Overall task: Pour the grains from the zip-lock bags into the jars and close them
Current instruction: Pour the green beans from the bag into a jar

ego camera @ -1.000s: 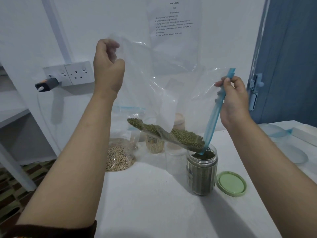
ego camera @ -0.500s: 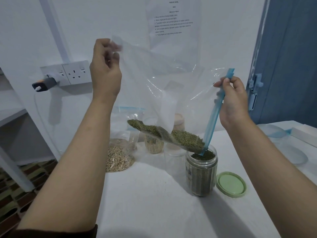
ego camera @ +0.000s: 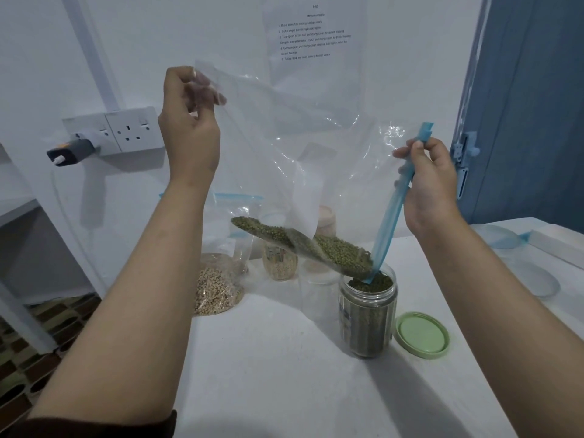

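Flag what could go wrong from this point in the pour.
The jar looks nearly full of green beans, yet a good heap remains in the zip-lock bag; it may overflow onto the table. Nobody steadies the jar: the left hand holds a bag corner and the right hand grips the blue zip strip, so a tug could tip it.

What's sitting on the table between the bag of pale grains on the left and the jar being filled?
In the head view, between the pale grain bag and the green-bean jar, an empty clear jar stands, a part-filled one further back.
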A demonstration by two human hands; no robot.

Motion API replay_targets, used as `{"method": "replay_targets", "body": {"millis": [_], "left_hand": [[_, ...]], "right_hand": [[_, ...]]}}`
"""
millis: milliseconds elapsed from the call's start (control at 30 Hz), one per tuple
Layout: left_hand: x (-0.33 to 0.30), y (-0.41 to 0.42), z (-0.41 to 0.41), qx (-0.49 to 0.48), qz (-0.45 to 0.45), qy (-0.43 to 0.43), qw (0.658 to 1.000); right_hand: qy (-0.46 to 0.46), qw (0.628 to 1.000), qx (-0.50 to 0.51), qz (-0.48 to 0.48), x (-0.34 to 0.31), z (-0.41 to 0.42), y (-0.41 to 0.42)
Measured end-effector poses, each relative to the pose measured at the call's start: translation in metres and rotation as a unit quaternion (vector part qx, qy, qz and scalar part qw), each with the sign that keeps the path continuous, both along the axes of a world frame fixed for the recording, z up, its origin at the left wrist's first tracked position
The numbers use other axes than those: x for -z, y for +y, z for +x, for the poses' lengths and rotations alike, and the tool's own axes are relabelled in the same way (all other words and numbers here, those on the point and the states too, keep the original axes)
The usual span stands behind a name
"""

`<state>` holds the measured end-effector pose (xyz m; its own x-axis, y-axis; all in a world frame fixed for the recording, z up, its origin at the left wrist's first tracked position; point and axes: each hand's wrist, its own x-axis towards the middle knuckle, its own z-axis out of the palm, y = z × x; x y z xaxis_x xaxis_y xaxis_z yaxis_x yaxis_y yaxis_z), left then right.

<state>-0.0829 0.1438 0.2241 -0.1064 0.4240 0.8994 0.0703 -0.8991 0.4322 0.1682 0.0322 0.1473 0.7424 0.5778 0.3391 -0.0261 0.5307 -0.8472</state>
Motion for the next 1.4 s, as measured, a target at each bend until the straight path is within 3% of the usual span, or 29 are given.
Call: {"method": "replay_targets", "body": {"millis": [1400], "left_hand": [[-0.015,0.007,-0.015,0.043,0.014,-0.017,0.999]], "right_hand": [[0.019,1.0,-0.01,0.005,-0.009,-0.015,0.007]]}}
